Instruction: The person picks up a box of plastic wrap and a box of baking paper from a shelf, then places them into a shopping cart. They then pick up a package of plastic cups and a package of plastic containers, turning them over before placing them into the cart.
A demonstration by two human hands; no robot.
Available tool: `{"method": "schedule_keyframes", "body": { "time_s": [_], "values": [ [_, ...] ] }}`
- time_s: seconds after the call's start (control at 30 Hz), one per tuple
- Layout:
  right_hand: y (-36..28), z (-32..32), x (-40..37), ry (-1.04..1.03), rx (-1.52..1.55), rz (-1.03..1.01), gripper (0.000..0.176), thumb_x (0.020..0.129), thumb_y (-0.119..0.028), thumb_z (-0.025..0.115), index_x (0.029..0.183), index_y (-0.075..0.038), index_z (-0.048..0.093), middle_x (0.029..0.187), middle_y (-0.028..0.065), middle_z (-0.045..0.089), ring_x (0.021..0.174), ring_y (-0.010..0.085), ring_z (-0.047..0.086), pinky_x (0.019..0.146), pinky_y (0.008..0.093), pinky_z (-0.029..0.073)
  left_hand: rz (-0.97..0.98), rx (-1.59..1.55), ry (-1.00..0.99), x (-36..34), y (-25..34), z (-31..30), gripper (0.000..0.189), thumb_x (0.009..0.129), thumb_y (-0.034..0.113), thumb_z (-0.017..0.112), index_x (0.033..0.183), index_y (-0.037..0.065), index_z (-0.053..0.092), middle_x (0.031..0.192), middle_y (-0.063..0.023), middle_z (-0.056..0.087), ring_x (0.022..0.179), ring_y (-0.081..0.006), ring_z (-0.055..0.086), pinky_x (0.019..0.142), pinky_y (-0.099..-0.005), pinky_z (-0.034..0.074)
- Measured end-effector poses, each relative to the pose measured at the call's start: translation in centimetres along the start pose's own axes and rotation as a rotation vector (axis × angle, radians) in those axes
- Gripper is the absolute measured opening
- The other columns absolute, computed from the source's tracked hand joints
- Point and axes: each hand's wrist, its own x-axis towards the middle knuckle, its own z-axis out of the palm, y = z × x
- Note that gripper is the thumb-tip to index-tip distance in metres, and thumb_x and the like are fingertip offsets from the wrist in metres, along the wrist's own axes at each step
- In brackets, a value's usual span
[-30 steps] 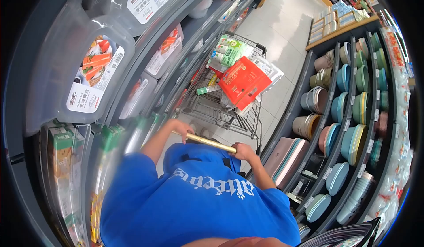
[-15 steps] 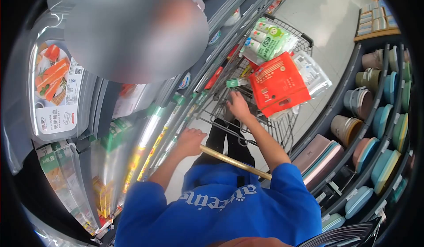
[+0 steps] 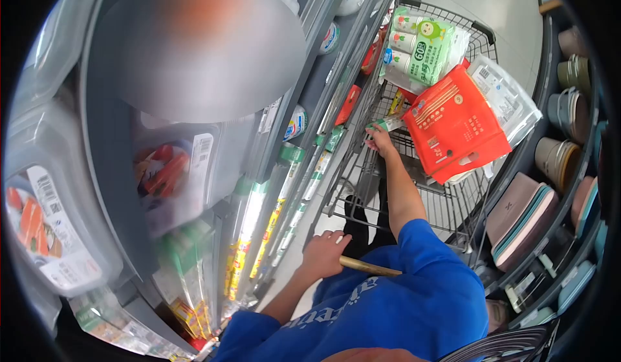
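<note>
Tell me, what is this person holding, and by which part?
The left hand grips the wooden handle of the cart near its left end. The right hand touches one end of a small green-and-white box; whether it grips is unclear.

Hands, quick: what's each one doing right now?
Left hand: closed around the yellow rod.
Right hand: on the green-and-white pack in the cart; grip cannot be told.

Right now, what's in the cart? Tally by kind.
Green multipack: 1
Red pack: 1
Clear-wrapped white pack: 1
Small green-and-white box, at the right hand: 1
Total: 4 visible in the shopping cart, whose handle the left hand grips; more may lie beneath.
</note>
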Motion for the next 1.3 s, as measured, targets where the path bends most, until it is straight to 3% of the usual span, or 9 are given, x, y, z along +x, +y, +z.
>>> {"method": "schedule_keyframes", "body": {
  "time_s": [0.2,0.3,0.47,0.7,0.9,1.03,1.1,1.17,1.3],
  "values": [
    [-0.6,-0.3,0.9,0.072,-0.006,-0.027,0.041,0.091,-0.03,0.068,0.126,-0.014,0.057,0.093,0.0064,0.061,0.055,0.0145,0.056,0.043,0.0293,0.049,0.028,0.014,0.056,0.2,0.1,-0.5,0.059,0.068,0.029,0.074,0.123,0.011,0.063,0.116,-0.006,0.062,0.103,-0.0249,0.062,0.079,-0.0407,0.052],
    [-0.6,-2.2,0.1,0.14,-0.286,-0.156,0.049,0.087,-0.032,0.072,0.131,-0.016,0.055,0.086,0.011,0.065,0.064,0.0213,0.063,0.049,0.0329,0.053,0.045,0.036,0.091,0.0,0.5,-0.6,0.057,0.068,0.026,0.074,0.121,0.011,0.064,0.115,-0.0058,0.063,0.102,-0.025,0.062,0.078,-0.0404,0.052],
    [2.4,-3.0,-3.4,0.663,-0.879,-0.569,0.03,0.091,-0.032,0.067,0.109,-0.013,0.053,0.084,0.0094,0.064,0.064,0.0197,0.062,0.047,0.0347,0.046,0.052,0.036,0.092,-0.7,-0.1,-2.4,0.055,0.065,0.021,0.072,0.119,0.013,0.065,0.112,-0.0049,0.063,0.099,-0.0257,0.062,0.077,-0.04,0.052],
    [-6.6,-2.7,-26.6,0.019,0.039,-0.023,0.01,0.098,-0.028,0.059,0.097,-0.021,0.051,0.07,-0.0044,0.044,0.05,0.0077,0.038,0.045,0.0258,0.033,0.06,0.057,0.046,-2.3,0.6,-5.6,0.052,0.066,0.019,0.071,0.118,0.013,0.066,0.109,-0.0067,0.064,0.1,-0.0276,0.062,0.077,-0.0405,0.054],
    [-6.1,-1.7,-43.9,-0.144,-0.25,-0.27,0.01,0.099,-0.024,0.059,0.097,-0.018,0.052,0.073,-0.0052,0.046,0.054,0.0055,0.04,0.046,0.0238,0.034,0.131,0.099,0.174,-3.9,-2.1,-3.0,0.051,0.066,0.017,0.07,0.117,0.011,0.066,0.107,-0.0083,0.064,0.103,-0.0302,0.061,0.081,-0.0414,0.054],
    [-8.7,-2.1,-58.9,-0.308,-0.496,-0.417,0.011,0.099,-0.02,0.059,0.103,-0.012,0.054,0.089,-0.0019,0.052,0.064,0.0067,0.046,0.054,0.0239,0.041,0.234,0.029,0.263,-6.2,-2.7,-4.1,0.09,0.07,0.022,0.079,0.149,0.012,0.038,0.133,-0.0145,0.055,0.117,-0.0301,0.058,0.091,-0.042,0.051],
    [-9.1,-4.3,-63.7,-0.435,-0.605,-0.493,0.014,0.099,-0.02,0.059,0.107,-0.01,0.054,0.102,0.0005,0.052,0.071,0.0077,0.048,0.059,0.0249,0.044,0.231,-0.82,0.31,-6.4,-2.8,-4.3,0.105,0.074,0.027,0.082,0.157,0.013,0.018,0.144,-0.018,0.046,0.12,-0.0296,0.058,0.095,-0.0419,0.051],
    [-9.6,-6.5,-67.7,-0.672,-0.746,-0.703,0.018,0.099,-0.021,0.061,0.106,-0.005,0.054,0.101,0.0041,0.048,0.071,0.0096,0.051,0.06,0.0254,0.046,0.178,-1.561,0.361,-8.5,-2.1,-5.7,0.082,0.095,0.038,0.062,0.157,0.014,0.016,0.143,-0.0204,0.045,0.109,-0.0307,0.064,0.086,-0.0415,0.056],
    [-9.1,-8.0,-70.7,-0.817,-0.63,-0.794,0.017,0.095,-0.013,0.065,0.105,-0.003,0.055,0.109,0.0122,0.049,0.093,0.0176,0.054,0.076,0.0298,0.05,0.62,-1.849,0.33,-14.3,-1.2,-8.2,0.085,0.096,0.07,0.035,0.157,0.015,0.014,0.143,-0.0204,0.047,0.099,-0.0317,0.068,0.066,-0.0357,0.058]
  ]
}}
